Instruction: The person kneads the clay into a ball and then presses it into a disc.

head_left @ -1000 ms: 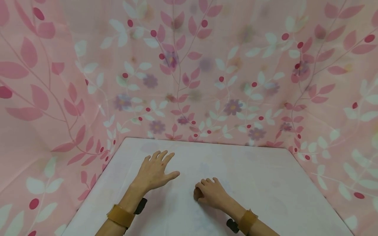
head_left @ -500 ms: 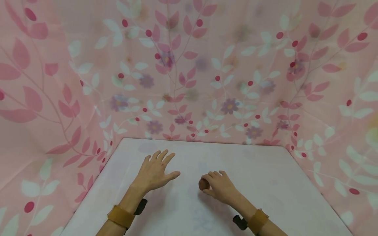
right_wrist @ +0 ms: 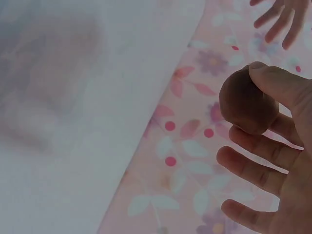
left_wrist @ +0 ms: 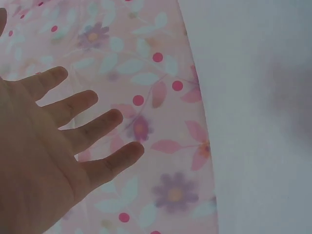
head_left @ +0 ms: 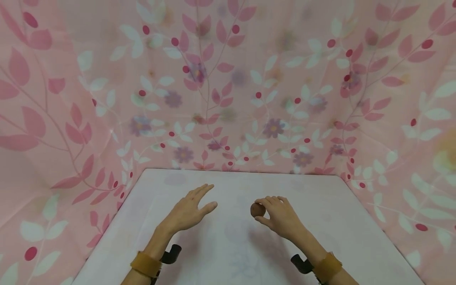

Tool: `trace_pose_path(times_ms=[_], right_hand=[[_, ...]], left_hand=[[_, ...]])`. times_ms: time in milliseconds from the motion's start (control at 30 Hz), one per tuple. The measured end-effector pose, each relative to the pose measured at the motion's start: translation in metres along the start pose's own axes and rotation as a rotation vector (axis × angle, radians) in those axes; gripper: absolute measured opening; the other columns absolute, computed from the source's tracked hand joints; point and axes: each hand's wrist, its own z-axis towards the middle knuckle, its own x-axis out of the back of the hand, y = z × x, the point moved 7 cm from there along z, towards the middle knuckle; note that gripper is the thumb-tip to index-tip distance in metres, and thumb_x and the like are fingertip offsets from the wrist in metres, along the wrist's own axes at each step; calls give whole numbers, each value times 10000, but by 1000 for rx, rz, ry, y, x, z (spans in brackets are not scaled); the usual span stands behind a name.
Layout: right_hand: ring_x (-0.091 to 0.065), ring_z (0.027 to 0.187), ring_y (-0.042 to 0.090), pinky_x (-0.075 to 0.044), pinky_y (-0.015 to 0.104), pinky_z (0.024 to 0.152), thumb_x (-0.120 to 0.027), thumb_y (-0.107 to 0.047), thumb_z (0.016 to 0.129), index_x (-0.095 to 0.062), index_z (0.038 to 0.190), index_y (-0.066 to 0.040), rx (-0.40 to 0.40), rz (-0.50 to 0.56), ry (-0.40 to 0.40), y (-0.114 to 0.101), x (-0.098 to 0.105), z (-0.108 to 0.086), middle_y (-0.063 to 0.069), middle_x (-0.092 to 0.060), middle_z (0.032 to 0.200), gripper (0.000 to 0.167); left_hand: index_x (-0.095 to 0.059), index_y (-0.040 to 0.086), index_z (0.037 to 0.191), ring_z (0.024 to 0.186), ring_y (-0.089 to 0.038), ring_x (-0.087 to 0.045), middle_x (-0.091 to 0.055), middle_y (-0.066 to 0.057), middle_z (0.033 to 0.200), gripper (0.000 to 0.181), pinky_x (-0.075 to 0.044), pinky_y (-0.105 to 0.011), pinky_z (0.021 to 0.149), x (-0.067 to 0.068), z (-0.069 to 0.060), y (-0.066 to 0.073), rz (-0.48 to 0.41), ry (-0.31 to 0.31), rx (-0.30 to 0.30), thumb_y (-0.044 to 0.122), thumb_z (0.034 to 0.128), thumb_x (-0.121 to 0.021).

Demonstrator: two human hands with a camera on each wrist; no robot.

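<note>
My right hand point(head_left: 283, 217) holds a small brown ball point(head_left: 257, 211) between thumb and fingers, raised above the white table. In the right wrist view the brown ball point(right_wrist: 243, 103) looks smooth and slightly lumpy, like a lump of clay. The thumb lies on one side of it and the fingers nearest the thumb on the other; the remaining fingers stand apart from it. Over the left part of the table, my left hand point(head_left: 187, 209) is held up with its fingers straight, touching nothing. The left wrist view shows that left hand point(left_wrist: 39, 141) with its fingers spread.
A white table point(head_left: 228, 253) lies beneath both hands. Pink cloth point(head_left: 228, 99) printed with leaves and flowers hangs behind the table and along both sides. Each wrist wears a tan band with a black piece attached, such as the left band point(head_left: 145, 264).
My right hand has moved right and away from me with the brown ball, which now shows more plainly. The left hand has turned slightly, its fingers drawing closer together in the head view.
</note>
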Motion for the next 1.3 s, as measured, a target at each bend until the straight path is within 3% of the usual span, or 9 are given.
trace_pose_path(times_ms=[200,400,533,833,1100,1300], right_hand=[[-634,1018,212,-439,525,995,-824,-367,796,-652,1176,-155,-20,18,27,4,10,2,-18,-681,1038,468],[-633,993,192,-436,511,996,-829,-367,792,-656,1167,-164,-2,28,61,1,20,4,-34,-682,1019,459],[-633,995,188,-434,504,1000,-825,-371,797,-660,1165,-167,13,35,78,-3,26,6,-38,-685,1034,453],[-640,984,201,-443,504,992,-841,-369,774,-667,1154,-151,46,20,120,-12,34,11,-22,-694,1026,470],[-646,981,207,-444,506,989,-845,-373,768,-667,1149,-142,98,38,140,-24,35,16,-21,-701,1016,480],[-650,983,195,-448,511,990,-841,-383,773,-663,1155,-144,129,30,136,-34,32,16,-26,-702,1021,485]], left_hand=[[-296,271,1561,1451,-344,-305,-314,-80,1592,575,-252,-650,1120,-12,2,1,-378,-25,-51,462,1038,-437],[-247,201,1574,1452,-385,-288,-281,-122,1598,517,-319,-634,1093,-28,4,3,-739,-49,-103,366,1085,-282],[-204,224,1580,1462,-409,-242,-235,-129,1613,531,-321,-646,1086,-40,2,3,-964,-83,-104,409,1083,-193],[-133,222,1584,1482,-395,-211,-178,-121,1633,616,-280,-630,1119,-66,1,4,-1372,-128,-71,531,1054,-84],[-68,207,1591,1501,-390,-141,-110,-120,1647,792,-191,-626,1157,-83,2,12,-1787,-174,-42,696,984,-213],[-7,208,1594,1509,-397,-77,-53,-130,1652,877,-159,-618,1170,-96,3,20,-1948,-231,-34,736,950,-282]])
